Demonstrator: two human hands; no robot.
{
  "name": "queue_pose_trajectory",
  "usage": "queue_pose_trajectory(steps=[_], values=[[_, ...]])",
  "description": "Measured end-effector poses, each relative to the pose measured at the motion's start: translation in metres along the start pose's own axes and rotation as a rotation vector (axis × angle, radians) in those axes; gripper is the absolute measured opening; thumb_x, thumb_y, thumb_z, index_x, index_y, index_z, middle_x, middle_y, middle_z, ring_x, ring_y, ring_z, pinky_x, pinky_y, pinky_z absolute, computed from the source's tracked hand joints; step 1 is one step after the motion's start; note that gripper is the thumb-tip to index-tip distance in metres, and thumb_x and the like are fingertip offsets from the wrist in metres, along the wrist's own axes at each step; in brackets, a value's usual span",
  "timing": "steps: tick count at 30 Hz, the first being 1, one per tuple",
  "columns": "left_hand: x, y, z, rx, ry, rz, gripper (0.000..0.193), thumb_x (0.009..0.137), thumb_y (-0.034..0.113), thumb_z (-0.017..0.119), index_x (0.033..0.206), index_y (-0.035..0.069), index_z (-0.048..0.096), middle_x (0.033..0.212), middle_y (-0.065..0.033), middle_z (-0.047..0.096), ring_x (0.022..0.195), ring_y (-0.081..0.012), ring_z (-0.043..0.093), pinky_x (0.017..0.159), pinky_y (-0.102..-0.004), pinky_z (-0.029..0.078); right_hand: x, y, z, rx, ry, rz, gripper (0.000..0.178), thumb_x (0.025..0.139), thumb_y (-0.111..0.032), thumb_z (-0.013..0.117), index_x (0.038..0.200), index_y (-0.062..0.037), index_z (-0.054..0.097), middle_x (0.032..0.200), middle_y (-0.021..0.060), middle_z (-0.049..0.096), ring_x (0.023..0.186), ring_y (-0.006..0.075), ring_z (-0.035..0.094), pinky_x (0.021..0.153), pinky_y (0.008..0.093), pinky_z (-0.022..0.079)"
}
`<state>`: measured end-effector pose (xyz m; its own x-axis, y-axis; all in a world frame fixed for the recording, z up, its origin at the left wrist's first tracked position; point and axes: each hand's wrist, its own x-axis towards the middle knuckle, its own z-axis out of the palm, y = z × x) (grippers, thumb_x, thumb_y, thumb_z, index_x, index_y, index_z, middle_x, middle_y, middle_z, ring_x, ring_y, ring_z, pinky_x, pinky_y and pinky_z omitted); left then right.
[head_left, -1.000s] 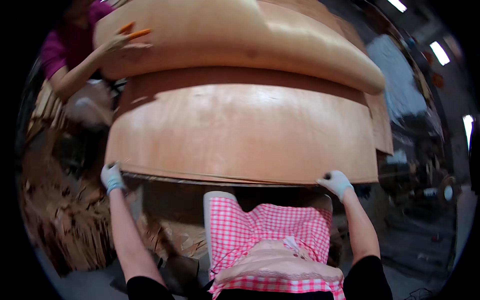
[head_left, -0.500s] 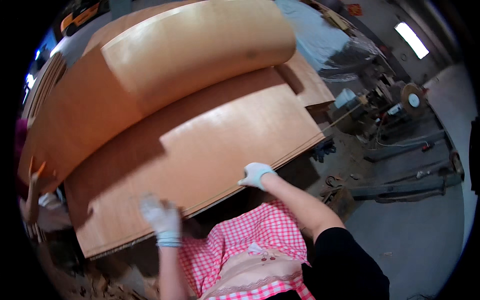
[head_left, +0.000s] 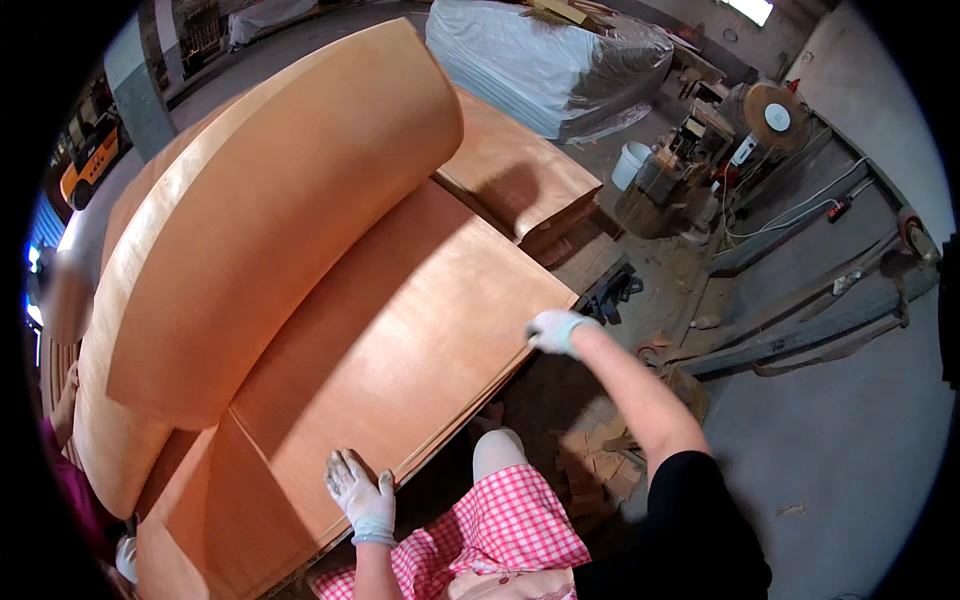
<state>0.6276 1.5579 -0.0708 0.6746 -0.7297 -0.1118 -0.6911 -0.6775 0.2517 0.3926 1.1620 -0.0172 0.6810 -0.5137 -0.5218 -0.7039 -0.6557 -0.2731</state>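
Observation:
A stack of thin reddish-brown veneer sheets (head_left: 440,320) lies before me, its near edge running from lower left to upper right. My left hand (head_left: 360,497), in a pale work glove, lies flat on the top sheet by this edge, fingers stretched out. At the right end of the same edge, my gloved right hand (head_left: 553,331) has its fingers curled over the sheet's border; the fingertips are partly hidden. Over the far side of the stack arches a large curled veneer sheet (head_left: 290,220), its lower left part folded near the stack.
Another person's purple sleeve (head_left: 85,500) shows at the left edge. Behind stand a second veneer stack (head_left: 520,165) and a plastic-covered pile (head_left: 540,70). To the right are a white bucket (head_left: 629,165), a machine with a round disc (head_left: 775,118) and metal beams (head_left: 800,340). Wood scraps (head_left: 600,460) litter the floor.
My view has turned. The curled sheet bends up more steeply and has shifted left, with a fold at its lower left. My left hand now rests flat; my right is nearer the stack's right corner.

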Motion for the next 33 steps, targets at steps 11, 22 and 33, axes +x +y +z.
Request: queue_pose_trajectory(steps=[11, 22, 33], values=[[-0.002, 0.003, -0.001, 0.066, -0.05, -0.067, 0.088, 0.08, 0.038, 0.064, 0.147, -0.001, 0.025, 0.154, -0.0231, 0.02, 0.143, -0.0371, 0.019, 0.117, -0.0486, 0.011, 0.052, 0.129, -0.009, 0.036, 0.177, 0.527, 0.034, 0.082, -0.027, 0.064, 0.107, -0.0039, 0.067, 0.104, 0.021, 0.067, 0.099, 0.0375, 0.062, 0.087, 0.0427, 0.049], [-0.055, 0.048, -0.02, -0.545, 0.16, 0.421, 0.023, 0.081, 0.021, 0.07, 0.097, 0.006, 0.068, 0.089, -0.0147, 0.068, 0.084, -0.0328, 0.065, 0.077, -0.0398, 0.053, -0.066, 0.007, 0.066, 0.571, 0.963, 0.05, 0.013, 0.089, -0.011, 0.06, 0.093, 0.001, 0.058, 0.083, 0.0142, 0.061, 0.079, 0.0242, 0.057, 0.079, 0.0353, 0.046], [-0.09, 0.032, -0.06, -1.014, 0.217, 0.225, 0.022, 0.074, 0.008, 0.068, 0.095, 0.001, 0.066, 0.093, -0.0138, 0.063, 0.085, -0.0271, 0.062, 0.077, -0.0344, 0.051, -0.14, -0.279, 0.122, 1.082, 0.028, -0.616, 0.016, 0.086, -0.007, 0.063, 0.099, 0.0025, 0.062, 0.127, 0.018, 0.056, 0.103, 0.0172, 0.059, 0.088, 0.0291, 0.048]])
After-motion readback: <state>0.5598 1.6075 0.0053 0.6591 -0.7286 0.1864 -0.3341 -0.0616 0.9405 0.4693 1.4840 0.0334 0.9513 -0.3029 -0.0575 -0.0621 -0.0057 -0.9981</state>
